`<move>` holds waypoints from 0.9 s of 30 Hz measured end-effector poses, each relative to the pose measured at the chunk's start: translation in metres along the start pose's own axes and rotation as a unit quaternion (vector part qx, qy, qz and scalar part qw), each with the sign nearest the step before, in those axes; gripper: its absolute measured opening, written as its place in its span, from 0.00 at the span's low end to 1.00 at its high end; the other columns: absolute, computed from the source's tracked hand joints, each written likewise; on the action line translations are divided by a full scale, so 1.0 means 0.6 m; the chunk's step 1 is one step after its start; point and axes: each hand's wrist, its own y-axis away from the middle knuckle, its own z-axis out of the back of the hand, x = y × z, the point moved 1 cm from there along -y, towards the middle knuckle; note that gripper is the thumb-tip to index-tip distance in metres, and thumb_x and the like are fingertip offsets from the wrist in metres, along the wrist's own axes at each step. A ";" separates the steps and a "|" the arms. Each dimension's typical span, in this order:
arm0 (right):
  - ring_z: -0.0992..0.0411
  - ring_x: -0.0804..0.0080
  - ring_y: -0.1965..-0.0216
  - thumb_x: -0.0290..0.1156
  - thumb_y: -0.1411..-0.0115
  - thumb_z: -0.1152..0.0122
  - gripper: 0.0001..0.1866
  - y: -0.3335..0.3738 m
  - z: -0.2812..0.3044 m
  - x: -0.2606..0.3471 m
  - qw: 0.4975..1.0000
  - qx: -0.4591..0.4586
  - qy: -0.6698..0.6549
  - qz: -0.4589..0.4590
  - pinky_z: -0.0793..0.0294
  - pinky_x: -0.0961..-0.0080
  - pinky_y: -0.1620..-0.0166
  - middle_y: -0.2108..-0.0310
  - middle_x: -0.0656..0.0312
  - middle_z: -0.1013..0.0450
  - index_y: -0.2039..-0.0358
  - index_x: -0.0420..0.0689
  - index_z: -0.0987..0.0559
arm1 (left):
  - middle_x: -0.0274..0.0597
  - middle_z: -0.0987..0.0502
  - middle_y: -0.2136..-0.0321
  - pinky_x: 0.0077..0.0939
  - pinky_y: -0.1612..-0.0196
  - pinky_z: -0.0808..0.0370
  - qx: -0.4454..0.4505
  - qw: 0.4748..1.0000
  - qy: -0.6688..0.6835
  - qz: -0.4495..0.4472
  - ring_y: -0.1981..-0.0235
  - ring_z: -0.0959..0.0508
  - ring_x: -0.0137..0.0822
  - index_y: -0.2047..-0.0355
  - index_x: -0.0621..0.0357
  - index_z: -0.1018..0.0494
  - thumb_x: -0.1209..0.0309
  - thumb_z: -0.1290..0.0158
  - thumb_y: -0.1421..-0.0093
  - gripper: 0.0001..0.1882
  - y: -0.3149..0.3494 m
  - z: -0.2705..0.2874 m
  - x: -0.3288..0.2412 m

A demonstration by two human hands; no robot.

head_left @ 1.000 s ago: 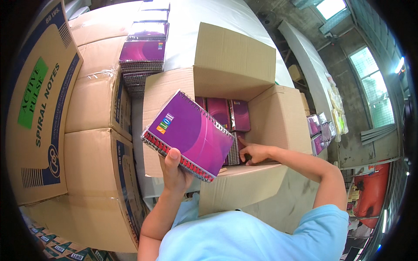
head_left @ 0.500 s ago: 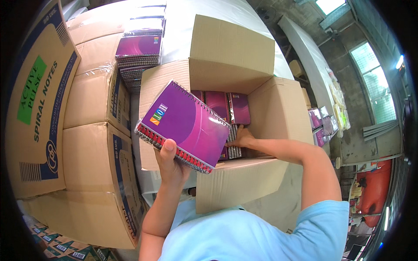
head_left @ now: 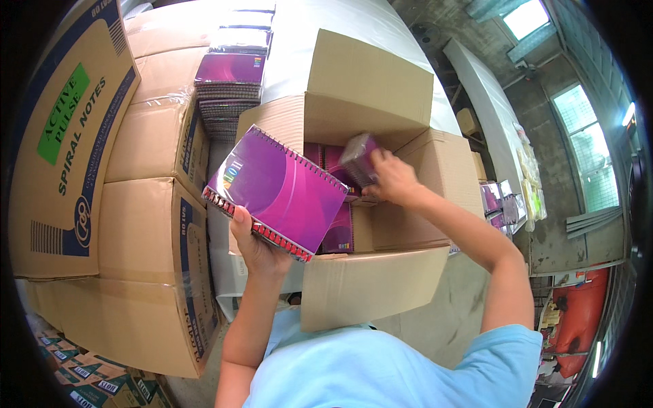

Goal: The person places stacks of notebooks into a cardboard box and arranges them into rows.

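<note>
My left hand (head_left: 262, 253) grips a plastic-wrapped pack of purple spiral notebooks (head_left: 282, 194), tilted over the left side of an open cardboard box (head_left: 371, 289). Its thumb presses the near edge, where red and black spirals show. Inside the box my right hand (head_left: 396, 180) is closed on a second pack of spiral notebooks (head_left: 358, 162), raised on edge and smeared by motion. Other purple notebooks (head_left: 338, 231) lie in the box's left part, some hidden behind the left-hand pack.
Large closed cartons (head_left: 139, 231) stand stacked on my left. Beyond them, notebook stacks (head_left: 230, 71) sit on a white-covered table (head_left: 292, 41). More wrapped purple packs (head_left: 500, 204) lie at the right. The box's flaps stand out around its opening.
My right hand has lifted a notebook pack from the near part of the box, up and away from me. The left-hand pack has shifted slightly left.
</note>
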 end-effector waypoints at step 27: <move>0.25 0.44 0.57 0.69 0.58 0.36 0.59 0.039 -0.128 0.002 0.973 0.223 0.036 -0.046 0.25 0.59 0.53 0.64 0.38 0.24 0.46 0.26 0.42 | 0.46 0.27 0.52 0.36 0.53 0.21 0.014 0.996 -0.019 0.091 0.54 0.22 0.40 0.43 0.63 0.40 0.46 0.40 0.46 0.42 0.008 0.025 -0.009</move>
